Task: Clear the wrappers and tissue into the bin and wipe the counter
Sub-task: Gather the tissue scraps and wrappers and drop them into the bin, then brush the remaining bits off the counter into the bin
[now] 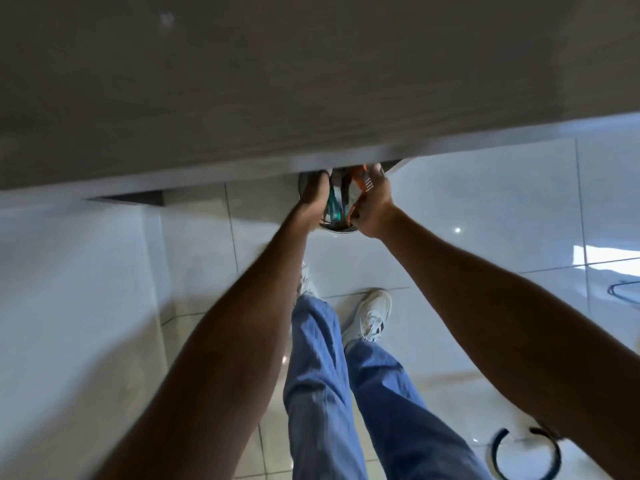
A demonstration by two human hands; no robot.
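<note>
Both arms reach down below the grey counter's point(242, 81) front edge to a small dark bin point(337, 227) on the floor. My right hand point(372, 206) is closed around crumpled wrappers point(362, 183), orange and white, held over the bin's mouth. My left hand point(313, 199) grips the bin's left rim, next to a teal wrapper point(335, 206) inside it. The counter edge hides the bin's far side. No tissue or cloth can be made out.
The glossy white tiled floor point(485, 209) spreads right of the bin. My legs in blue jeans and white sneakers point(369, 315) stand just behind it. A white cabinet face point(69, 289) fills the left. A black ring-shaped object point(526, 455) lies at the lower right.
</note>
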